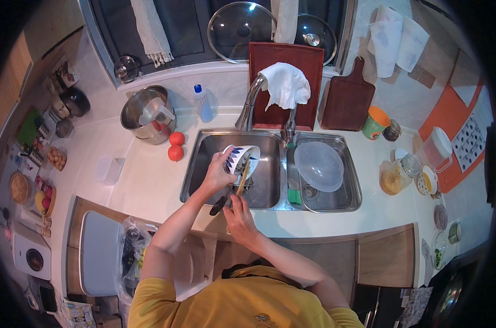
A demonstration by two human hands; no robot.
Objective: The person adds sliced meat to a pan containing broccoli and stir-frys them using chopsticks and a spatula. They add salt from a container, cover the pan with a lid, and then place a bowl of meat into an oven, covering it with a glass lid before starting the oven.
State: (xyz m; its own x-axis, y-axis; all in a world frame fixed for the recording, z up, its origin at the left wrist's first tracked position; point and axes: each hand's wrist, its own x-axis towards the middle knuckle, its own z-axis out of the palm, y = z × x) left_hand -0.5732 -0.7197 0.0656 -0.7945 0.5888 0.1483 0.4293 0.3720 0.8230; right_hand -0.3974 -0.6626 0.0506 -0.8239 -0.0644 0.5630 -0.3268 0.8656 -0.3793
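Over the left basin of the steel sink (pixel 268 184), my left hand (pixel 218 174) holds a white bowl (pixel 252 158) with a dark blue leaf pattern. The bowl is tipped with its mouth to the right, and some dark food bits are inside it. My right hand (pixel 241 217) grips wooden chopsticks (pixel 244 178), whose tips reach into the bowl. Beneath the bowl, a utensil's black handle (pixel 218 206) crosses the front rim of the sink. Its head is mostly hidden, so I cannot tell its kind.
A frosted plastic bowl (pixel 319 166) rests in the wire basket (pixel 350 197) in the right basin, beside a green sponge (pixel 294 197). The faucet (pixel 248 106) rises behind. Two tomatoes (pixel 175 153) lie near a steel pot (pixel 147 133). An open bin (pixel 100 254) stands at lower left.
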